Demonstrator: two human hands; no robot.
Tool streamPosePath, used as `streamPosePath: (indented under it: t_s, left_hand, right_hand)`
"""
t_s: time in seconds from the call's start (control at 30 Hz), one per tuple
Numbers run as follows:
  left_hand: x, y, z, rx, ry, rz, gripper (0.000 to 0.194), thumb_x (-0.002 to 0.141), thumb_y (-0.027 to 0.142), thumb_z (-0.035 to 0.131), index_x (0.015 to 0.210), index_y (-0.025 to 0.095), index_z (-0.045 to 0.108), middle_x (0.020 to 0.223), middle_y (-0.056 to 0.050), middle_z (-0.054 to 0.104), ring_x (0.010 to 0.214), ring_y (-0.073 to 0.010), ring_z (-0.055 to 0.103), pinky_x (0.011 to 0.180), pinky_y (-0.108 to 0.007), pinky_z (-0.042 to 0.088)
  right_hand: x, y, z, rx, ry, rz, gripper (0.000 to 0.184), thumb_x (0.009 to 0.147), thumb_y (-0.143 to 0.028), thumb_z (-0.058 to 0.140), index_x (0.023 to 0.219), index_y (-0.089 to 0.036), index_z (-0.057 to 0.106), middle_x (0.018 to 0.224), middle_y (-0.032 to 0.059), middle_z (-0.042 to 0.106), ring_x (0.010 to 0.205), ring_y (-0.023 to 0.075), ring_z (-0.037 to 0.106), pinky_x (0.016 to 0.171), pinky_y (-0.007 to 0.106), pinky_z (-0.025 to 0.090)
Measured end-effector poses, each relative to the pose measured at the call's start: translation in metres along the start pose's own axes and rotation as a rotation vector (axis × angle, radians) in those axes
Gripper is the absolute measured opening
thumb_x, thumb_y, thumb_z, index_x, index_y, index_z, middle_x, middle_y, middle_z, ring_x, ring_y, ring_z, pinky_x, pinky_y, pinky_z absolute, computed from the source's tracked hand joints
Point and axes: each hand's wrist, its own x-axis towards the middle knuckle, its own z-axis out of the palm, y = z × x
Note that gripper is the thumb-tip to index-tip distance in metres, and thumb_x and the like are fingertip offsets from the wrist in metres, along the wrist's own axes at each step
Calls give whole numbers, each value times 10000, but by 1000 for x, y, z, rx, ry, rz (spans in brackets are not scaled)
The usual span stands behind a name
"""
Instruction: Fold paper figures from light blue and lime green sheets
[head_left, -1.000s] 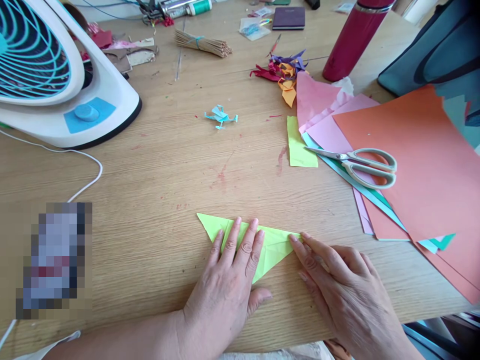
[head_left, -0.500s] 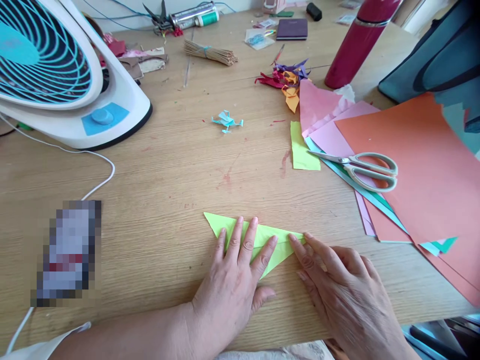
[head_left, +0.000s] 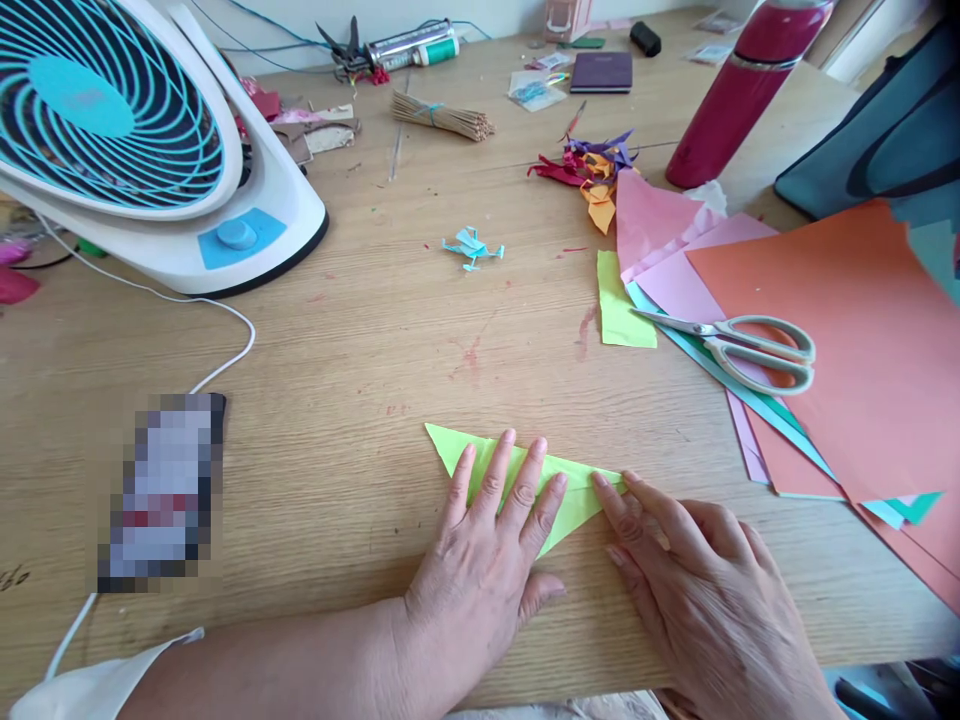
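A lime-green paper folded into a triangle (head_left: pixel 581 497) lies on the wooden table (head_left: pixel 337 400) near its front edge. My left hand (head_left: pixel 487 565) rests flat on the paper, fingers stretched out and spread over its middle. My right hand (head_left: pixel 697 590) lies flat beside it, fingertips pressing the triangle's right tip. Neither hand grips anything.
A white and teal fan (head_left: pixel 135 150) with a white cable (head_left: pixel 217 345) stands at back left. Scissors (head_left: pixel 742 340) lie on a stack of coloured sheets (head_left: pixel 847 350) at right. A small blue origami figure (head_left: pixel 472 248), folded paper scraps (head_left: pixel 592 170), a stick bundle (head_left: pixel 442 118) and a red bottle (head_left: pixel 742 90) sit farther back.
My left fingers have spread slightly and slid a little along the green triangle. The view has shifted, so everything sits slightly farther right. The paper stays put.
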Motion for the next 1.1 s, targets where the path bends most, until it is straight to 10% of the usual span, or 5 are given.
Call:
streamPosePath:
  t_s: [0.27, 1.1]
  left_hand:
    - [-4, 4, 8, 23, 47, 16, 751, 895, 618, 518, 1474, 149, 423, 1490, -88, 477, 1357, -263, 403, 1106, -409, 343]
    - [-1, -4, 5, -44, 7, 99, 793, 898, 618, 509, 1492, 106, 392, 1579, -143, 335, 1437, -364, 331, 1121, -464, 392]
  right_hand:
    - [-3, 2, 2, 10, 12, -3, 444, 1010, -275, 432, 1443, -198, 493, 1300, 55, 645, 931, 249, 553, 763, 399, 433]
    - [8, 5, -9, 25, -53, -52, 427, 984, -194, 456, 1408, -192, 496, 1289, 115, 618, 994, 249, 555, 819, 400, 465]
